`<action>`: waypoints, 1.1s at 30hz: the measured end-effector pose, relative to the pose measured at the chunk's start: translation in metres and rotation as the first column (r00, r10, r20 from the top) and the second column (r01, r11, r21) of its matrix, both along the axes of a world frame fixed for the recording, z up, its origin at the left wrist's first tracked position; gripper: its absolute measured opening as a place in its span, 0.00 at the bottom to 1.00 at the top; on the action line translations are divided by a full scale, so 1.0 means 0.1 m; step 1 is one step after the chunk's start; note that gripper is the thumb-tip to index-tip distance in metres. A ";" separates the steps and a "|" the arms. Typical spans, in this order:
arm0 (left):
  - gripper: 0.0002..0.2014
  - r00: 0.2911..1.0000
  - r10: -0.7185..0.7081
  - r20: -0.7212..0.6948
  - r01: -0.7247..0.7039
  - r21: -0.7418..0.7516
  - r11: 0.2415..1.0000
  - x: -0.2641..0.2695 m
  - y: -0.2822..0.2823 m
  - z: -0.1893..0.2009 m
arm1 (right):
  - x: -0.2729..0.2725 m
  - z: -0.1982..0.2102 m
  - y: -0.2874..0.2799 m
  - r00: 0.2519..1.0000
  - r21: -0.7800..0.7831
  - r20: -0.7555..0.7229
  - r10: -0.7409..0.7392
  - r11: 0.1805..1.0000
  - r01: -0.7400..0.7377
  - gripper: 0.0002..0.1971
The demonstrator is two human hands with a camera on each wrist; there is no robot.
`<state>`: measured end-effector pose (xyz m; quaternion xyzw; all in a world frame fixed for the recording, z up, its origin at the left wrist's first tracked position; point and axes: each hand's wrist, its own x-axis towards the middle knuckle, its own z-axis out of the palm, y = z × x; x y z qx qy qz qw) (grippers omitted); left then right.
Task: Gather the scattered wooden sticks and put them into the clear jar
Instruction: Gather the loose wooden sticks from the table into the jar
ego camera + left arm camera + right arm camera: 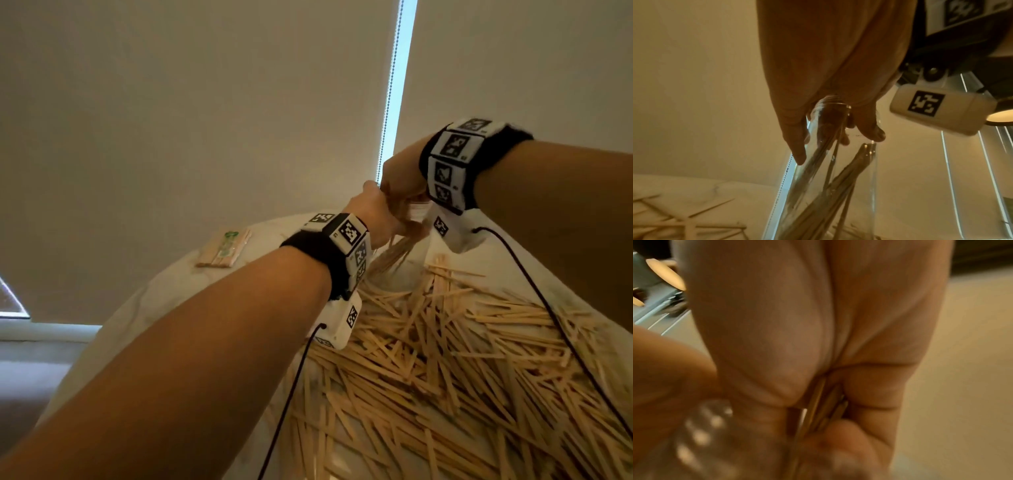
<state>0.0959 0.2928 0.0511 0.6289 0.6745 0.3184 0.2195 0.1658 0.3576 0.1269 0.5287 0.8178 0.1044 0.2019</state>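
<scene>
Both hands meet above the clear jar (pixel 416 263), which stands at the far side of the stick heap. My left hand (pixel 373 209) grips the jar's top, thumb on one side and fingers on the other (pixel 836 142). Several sticks (pixel 830 191) lean inside the jar (pixel 865 194). My right hand (pixel 400 178) pinches a small bundle of wooden sticks (pixel 419 210) over the jar's mouth. The right wrist view shows that bundle (pixel 818 402) squeezed between thumb and fingers (pixel 838 421). A large heap of scattered sticks (pixel 445 359) covers the near table.
The round white table (pixel 144 308) carries a wrapped pack of sticks (pixel 224 248) at its far left. Black cables (pixel 291 394) hang from both wrist cameras across the heap. A blind and wall stand right behind the jar. The table's left edge drops to the floor.
</scene>
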 end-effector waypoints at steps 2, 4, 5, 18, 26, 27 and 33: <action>0.47 1.000 0.000 -0.003 0.000 0.012 1.000 0.00 0.00 -0.03 | 0.02 -0.07 0.02 0.995 -0.047 -0.075 -0.061 0.997 0.058 0.16; 0.47 1.000 -0.013 0.007 0.013 0.040 0.999 0.00 -0.01 -0.05 | 0.03 -0.07 -0.01 0.992 -0.064 -0.097 -0.078 0.995 0.072 0.17; 0.49 0.999 -0.019 0.026 0.017 0.051 0.999 0.00 -0.04 -0.05 | 0.06 -0.04 -0.04 0.992 -0.062 -0.107 -0.072 0.996 0.066 0.16; 0.35 0.952 0.029 -0.304 -0.073 -0.133 0.988 -0.06 -0.93 0.06 | 0.77 0.19 -1.08 0.798 0.093 -0.602 0.018 0.995 0.048 0.14; 0.24 0.709 -0.054 -0.703 -0.204 -0.278 0.939 -0.32 -1.97 -0.07 | 1.14 -0.51 -1.92 0.898 -0.169 -0.366 -0.246 0.966 0.196 0.30; 0.25 0.678 -0.058 -0.733 -0.233 -0.289 0.929 -0.36 -2.07 -0.09 | 1.14 -0.56 -1.99 0.915 -0.182 -0.323 -0.241 0.965 0.190 0.33; 0.35 0.774 -0.027 -0.632 -0.277 -0.378 0.883 -0.44 -2.17 -0.50 | 1.00 -0.77 -2.21 0.959 -0.244 -0.216 -0.181 0.962 0.127 0.37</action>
